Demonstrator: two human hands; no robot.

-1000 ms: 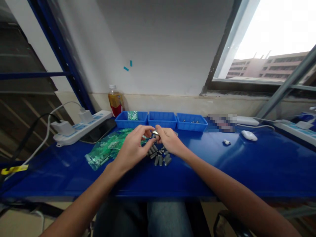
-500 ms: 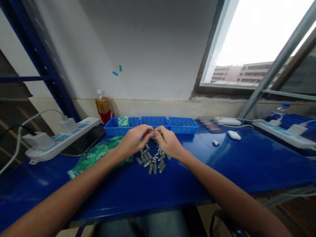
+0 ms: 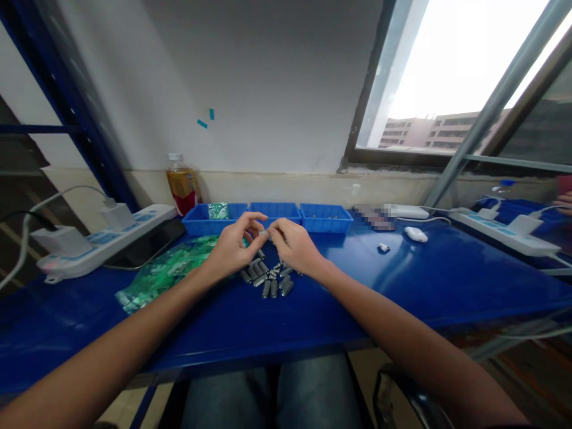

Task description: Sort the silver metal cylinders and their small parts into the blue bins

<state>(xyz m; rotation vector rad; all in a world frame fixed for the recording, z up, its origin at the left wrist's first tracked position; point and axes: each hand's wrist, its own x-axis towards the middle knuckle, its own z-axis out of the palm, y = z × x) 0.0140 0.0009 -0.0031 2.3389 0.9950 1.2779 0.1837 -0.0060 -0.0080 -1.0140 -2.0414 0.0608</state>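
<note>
My left hand [image 3: 232, 247] and my right hand [image 3: 292, 245] meet above a heap of small grey metal cylinders [image 3: 268, 279] on the blue table [image 3: 402, 286]. Both hands pinch one small grey metal part [image 3: 264, 233] between thumbs and fingertips. A pile of green plastic bags [image 3: 165, 271] lies just left of my left hand. Behind the hands stand three blue trays [image 3: 267, 215] in a row; the left tray holds a green bag [image 3: 218, 210].
A white power strip [image 3: 96, 244] with plugged chargers and a dark phone [image 3: 149, 244] lie at the left. A drink bottle [image 3: 181, 190] stands by the wall. A white earbud case [image 3: 415, 234], one earbud [image 3: 383, 247] and another power strip [image 3: 504, 233] lie at the right.
The view has swung left and up a little. My hands stay together over the heap, still pinching the small part between them.
</note>
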